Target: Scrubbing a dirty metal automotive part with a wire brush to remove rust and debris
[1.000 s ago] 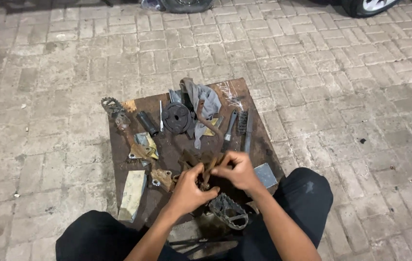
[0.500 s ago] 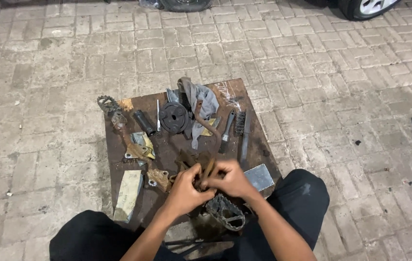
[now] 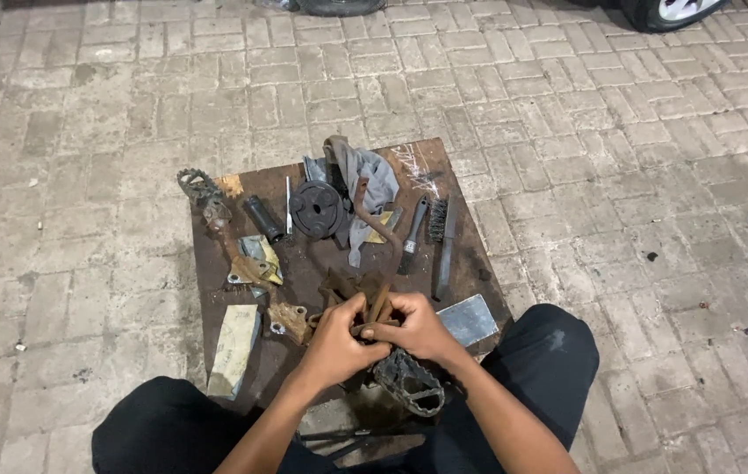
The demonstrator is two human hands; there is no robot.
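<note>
Seen from above, a seated person's left hand [image 3: 336, 338] and right hand [image 3: 415, 326] are both closed around the lower end of a rusty bent metal lever [image 3: 380, 254], at the near edge of a brown board [image 3: 216, 263] lying on brick paving. The lever's curved upper end reaches toward the board's middle, beside a black wire brush [image 3: 435, 219] and a grey rag [image 3: 372, 184]. A toothed metal footpeg [image 3: 409, 386] sits just below the hands.

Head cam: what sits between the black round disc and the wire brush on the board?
A grey rag and a rusty bent lever lie between the black round disc and the wire brush.
</note>
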